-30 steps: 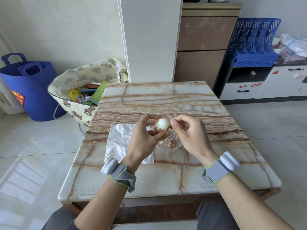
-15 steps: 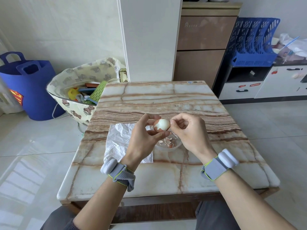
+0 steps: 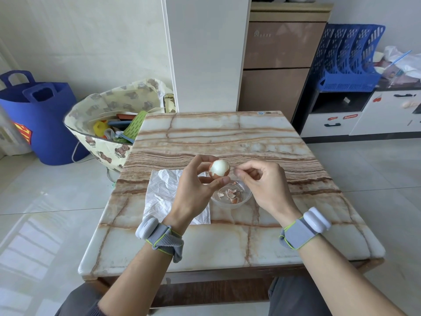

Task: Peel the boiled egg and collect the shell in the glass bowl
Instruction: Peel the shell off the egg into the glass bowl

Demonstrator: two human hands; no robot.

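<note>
The half-peeled egg hangs over the tabletop's middle, clamped between the left hand's thumb and fingers. Just beside it, the right hand's curled fingertips pinch together. Beneath sits the glass bowl holding shell bits.

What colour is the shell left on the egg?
Reddish-brown shell, low on the white egg; head view.
</note>
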